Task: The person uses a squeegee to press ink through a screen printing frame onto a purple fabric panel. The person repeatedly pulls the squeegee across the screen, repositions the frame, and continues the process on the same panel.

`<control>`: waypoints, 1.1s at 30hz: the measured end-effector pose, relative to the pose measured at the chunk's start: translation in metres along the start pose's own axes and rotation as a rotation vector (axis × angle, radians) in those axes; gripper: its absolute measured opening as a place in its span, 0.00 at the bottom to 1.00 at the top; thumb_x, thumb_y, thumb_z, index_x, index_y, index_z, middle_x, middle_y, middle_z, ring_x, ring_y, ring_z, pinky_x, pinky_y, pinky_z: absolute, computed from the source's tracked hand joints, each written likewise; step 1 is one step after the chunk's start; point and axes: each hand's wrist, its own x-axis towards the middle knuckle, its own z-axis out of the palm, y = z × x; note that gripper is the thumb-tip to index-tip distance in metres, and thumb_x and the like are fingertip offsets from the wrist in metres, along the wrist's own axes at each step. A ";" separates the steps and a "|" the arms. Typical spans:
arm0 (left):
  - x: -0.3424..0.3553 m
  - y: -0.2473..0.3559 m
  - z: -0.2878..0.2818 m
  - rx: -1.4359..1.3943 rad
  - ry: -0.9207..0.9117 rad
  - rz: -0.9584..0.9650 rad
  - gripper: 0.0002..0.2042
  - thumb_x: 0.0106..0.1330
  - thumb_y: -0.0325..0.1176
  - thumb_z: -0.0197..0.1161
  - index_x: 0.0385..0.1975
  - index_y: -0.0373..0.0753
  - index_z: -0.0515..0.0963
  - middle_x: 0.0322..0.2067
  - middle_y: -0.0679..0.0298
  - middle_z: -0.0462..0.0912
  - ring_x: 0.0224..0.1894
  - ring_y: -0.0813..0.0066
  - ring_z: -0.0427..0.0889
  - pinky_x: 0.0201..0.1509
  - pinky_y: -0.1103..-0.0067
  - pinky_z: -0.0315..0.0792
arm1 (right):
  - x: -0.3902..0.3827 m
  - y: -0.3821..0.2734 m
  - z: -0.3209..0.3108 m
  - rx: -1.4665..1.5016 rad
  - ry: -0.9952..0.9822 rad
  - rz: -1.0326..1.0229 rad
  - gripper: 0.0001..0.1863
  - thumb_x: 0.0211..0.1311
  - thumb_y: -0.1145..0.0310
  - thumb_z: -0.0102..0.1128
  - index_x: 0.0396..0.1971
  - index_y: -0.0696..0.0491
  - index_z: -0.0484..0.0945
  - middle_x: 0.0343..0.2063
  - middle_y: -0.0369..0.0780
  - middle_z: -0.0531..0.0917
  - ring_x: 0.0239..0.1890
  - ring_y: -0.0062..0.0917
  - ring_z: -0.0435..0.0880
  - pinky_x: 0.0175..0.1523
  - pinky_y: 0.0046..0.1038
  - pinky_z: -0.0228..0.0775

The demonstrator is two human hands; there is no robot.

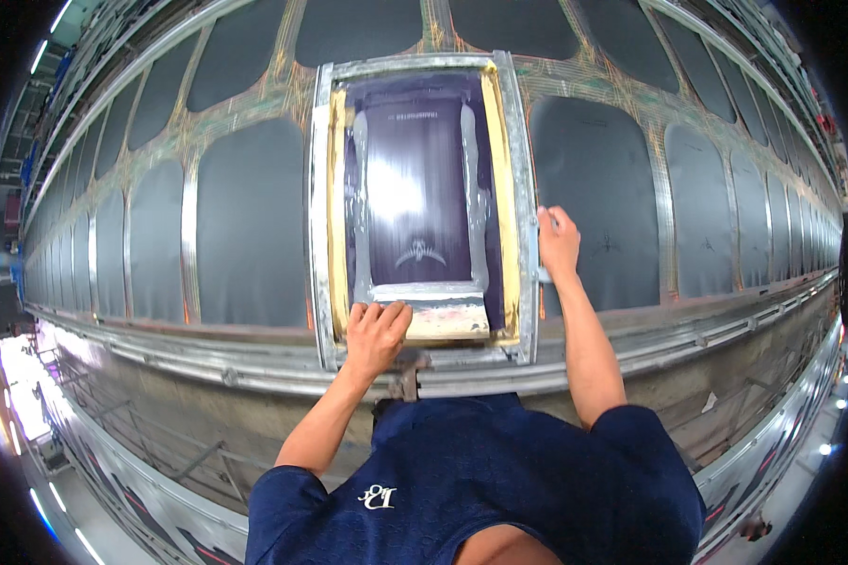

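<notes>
A screen printing frame (318, 226) with metal edges lies in front of me on the long table. Its dark purple mesh (415, 179) has yellowish strips down both sides and bears a small printed design. Near the frame's close end, my left hand (377, 334) is closed over the left part of a wide squeegee (448, 322). Grey ink (424, 290) lies along the squeegee's far edge and in smears up both sides of the mesh. My right hand (558, 243) has its fingers curled at the frame's right side rail; its palm side is hidden.
Dark panels (594, 198) lie in rows on the table to both sides of the frame and beyond it. A metal rail (226, 377) runs along the table's near edge, with a small bracket (410, 377) close to my body. Another long table (132, 471) stands behind me.
</notes>
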 end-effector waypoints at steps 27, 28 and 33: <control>0.305 -0.208 0.045 -0.060 -0.116 -0.120 0.10 0.51 0.44 0.77 0.30 0.49 0.88 0.25 0.59 0.86 0.32 0.55 0.86 0.41 0.63 0.78 | 0.196 -0.173 0.127 -0.502 -0.475 -0.891 0.15 0.49 0.57 0.78 0.25 0.54 0.85 0.23 0.47 0.85 0.33 0.46 0.85 0.45 0.43 0.75; 0.285 -0.199 0.046 -0.068 -0.104 -0.111 0.09 0.52 0.43 0.77 0.29 0.49 0.88 0.25 0.59 0.86 0.32 0.55 0.86 0.42 0.64 0.78 | 0.178 -0.165 0.124 -0.492 -0.486 -0.911 0.15 0.49 0.57 0.78 0.26 0.54 0.85 0.23 0.46 0.85 0.33 0.45 0.85 0.44 0.43 0.75; 0.189 -0.140 0.028 -0.183 -0.112 -0.121 0.05 0.51 0.35 0.75 0.27 0.48 0.88 0.26 0.61 0.87 0.30 0.57 0.85 0.44 0.64 0.74 | 0.067 -0.139 0.085 -0.503 -0.540 -0.881 0.13 0.46 0.61 0.77 0.28 0.51 0.85 0.26 0.43 0.84 0.36 0.41 0.83 0.50 0.41 0.70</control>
